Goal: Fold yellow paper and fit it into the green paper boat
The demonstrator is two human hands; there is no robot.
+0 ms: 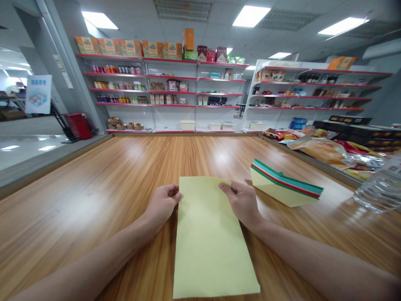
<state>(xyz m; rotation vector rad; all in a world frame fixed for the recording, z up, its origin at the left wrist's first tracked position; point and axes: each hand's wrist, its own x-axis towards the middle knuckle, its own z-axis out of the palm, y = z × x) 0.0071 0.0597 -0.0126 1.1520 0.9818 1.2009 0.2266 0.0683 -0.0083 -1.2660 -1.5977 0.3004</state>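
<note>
A pale yellow sheet of paper (pixel 209 238), long and narrow, is held above the wooden table (pixel 125 175) in front of me. My left hand (pixel 163 205) pinches its left edge near the far end, thumb on the near side. At the far right corner, my right hand (pixel 244 202) grips the paper with the thumb on top, and the edge bends slightly there. Right of that hand lies a folded stack of coloured paper (pixel 285 184), with green, blue, red and pale yellow layers standing partly on edge.
A clear plastic bottle (pixel 380 188) stands at the right table edge. Beyond that edge are snack packets (pixel 326 150) and dark boxes (pixel 360 133). Shelves (pixel 172 113) of goods line the back. A sign board (pixel 38 95) and a red box (pixel 77 126) stand at left.
</note>
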